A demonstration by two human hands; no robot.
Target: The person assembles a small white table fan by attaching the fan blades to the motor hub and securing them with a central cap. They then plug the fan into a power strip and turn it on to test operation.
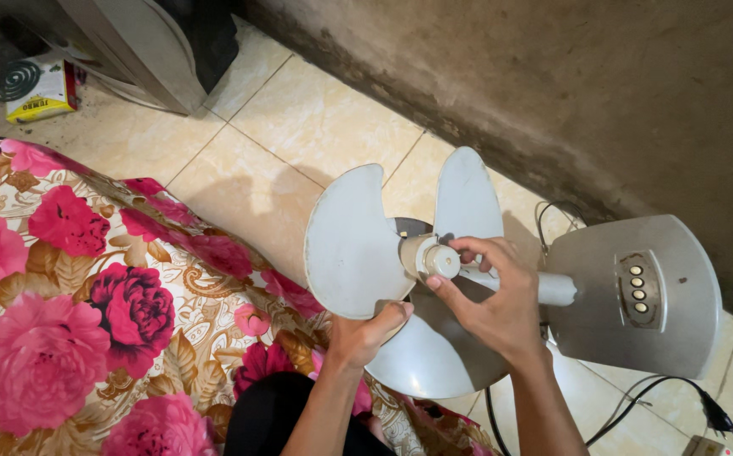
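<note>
A: Status of hands?
B: Right hand (489,295) pinches the hub cap (442,260) at the fan's centre; left hand (366,331) grips a lower blade (421,359) edge. Fan lies above the tiled floor (299,118), base (637,295) to the right
A: Advice?
B: Judged: brace the blade firmly, turn the cap squarely, avoid flexing the plastic

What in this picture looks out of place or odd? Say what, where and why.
The fan lies tipped on the tiled floor with no guard over its bare blades. The right hand grips the hub cap, the left hand steadies a blade. Its plug lies loose.
</note>
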